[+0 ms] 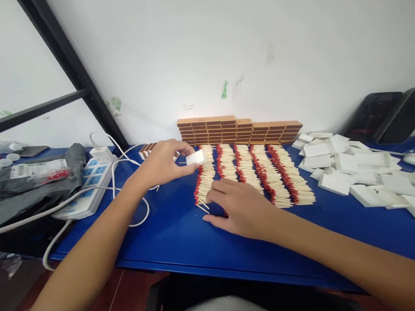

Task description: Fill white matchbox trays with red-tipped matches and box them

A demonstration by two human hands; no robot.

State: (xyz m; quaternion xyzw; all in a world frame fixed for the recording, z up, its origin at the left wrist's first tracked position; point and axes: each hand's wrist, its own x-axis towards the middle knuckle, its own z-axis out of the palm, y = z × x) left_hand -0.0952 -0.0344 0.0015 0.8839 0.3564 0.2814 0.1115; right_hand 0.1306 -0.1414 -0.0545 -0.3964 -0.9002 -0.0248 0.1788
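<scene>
My left hand [167,162] is closed around a small white matchbox tray [195,157], held between thumb and fingers above the left part of the blue table. A thin matchstick shows beside the thumb. My right hand [238,206] is at the near end of the leftmost row of matches [206,172], thumb and fingers apart, with no object visible between them. A few loose matchsticks [202,206] lie by its fingertips. More red-headed matches [282,175] lie in several long rows to the right, partly hidden by this hand.
Stacked brown matchbox sleeves [239,129] line the wall behind the rows. On the right is a heap of white trays [358,163], with two dark phones [390,116] leaning behind. A power strip [89,186], white cables and a grey plastic bag [30,184] occupy the left.
</scene>
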